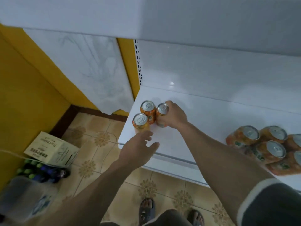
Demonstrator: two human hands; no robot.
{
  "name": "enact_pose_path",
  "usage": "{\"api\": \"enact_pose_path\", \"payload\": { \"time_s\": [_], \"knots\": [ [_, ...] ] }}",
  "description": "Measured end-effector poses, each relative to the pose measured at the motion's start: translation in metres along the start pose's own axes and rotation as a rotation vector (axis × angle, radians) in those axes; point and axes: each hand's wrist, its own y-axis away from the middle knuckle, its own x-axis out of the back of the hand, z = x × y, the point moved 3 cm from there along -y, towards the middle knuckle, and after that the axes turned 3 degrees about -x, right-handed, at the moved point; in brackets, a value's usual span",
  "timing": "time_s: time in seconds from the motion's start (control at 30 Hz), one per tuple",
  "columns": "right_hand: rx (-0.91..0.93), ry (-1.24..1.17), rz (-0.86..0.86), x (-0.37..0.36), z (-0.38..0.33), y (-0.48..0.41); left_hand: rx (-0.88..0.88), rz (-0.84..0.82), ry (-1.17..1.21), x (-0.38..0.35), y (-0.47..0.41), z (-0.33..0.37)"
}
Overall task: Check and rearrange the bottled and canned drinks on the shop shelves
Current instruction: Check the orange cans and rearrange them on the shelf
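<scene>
Three orange drink cans stand upright at the left end of the white shelf (203,115). My right hand (175,115) grips the right-hand can (161,114) from its right side. The back can (147,110) touches it, and the front can (140,123) stands nearest the shelf edge. My left hand (138,146) hovers with relaxed, spread fingers just in front of the front can, holding nothing. A shrink-wrapped pack of several more orange cans (267,147) lies on the shelf at the far right.
An upper shelf overhangs at the top. A slotted upright (138,62) and a yellow wall stand to the left. On the tiled floor at the lower left are a cardboard box (50,148), a pack of dark bottles (42,172) and a translucent container (24,198).
</scene>
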Motion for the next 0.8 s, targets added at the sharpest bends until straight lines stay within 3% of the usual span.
{"api": "enact_pose_path", "payload": {
  "time_s": [0.27,0.43,0.57,0.63,0.8],
  "knots": [
    [0.034,-0.182,0.189,0.052,0.02,0.089,-0.128,-0.086,0.197,-0.015,0.014,0.012],
    [0.195,-0.168,0.31,0.112,0.009,0.181,-0.409,0.025,0.267,-0.022,0.031,0.061],
    [0.351,-0.155,0.479,0.141,-0.001,0.245,-0.676,0.04,0.612,-0.028,0.048,0.1],
    [0.456,-0.117,0.579,0.151,-0.005,0.265,-0.722,-0.001,0.763,-0.029,0.058,0.114],
    [0.54,-0.053,0.694,0.167,-0.003,0.29,-0.789,-0.019,0.731,-0.034,0.07,0.134]
  ]
}}
